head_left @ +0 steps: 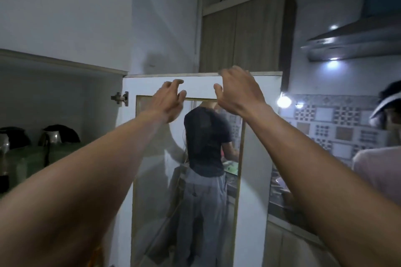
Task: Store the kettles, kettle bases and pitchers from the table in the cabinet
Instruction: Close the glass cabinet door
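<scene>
Hinged cabinet door (199, 86) likely swings light, its glass pane fragile; best pushed by the frame. Left hand (168, 102) fingers loose, empty; right hand (237, 91) grip on top edge unclear.

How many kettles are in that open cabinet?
2: one steel kettle with black lid at the far left, cut by the frame edge; a second steel kettle just right of it. Others may be hidden.

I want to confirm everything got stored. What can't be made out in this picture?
Table: outside the head view.
Cabinet shelf: cut by the left edge and covered by the left forearm; only two kettles show.
Left hand, right hand: dim and blurred; whether either grips the door is unclear.
</scene>
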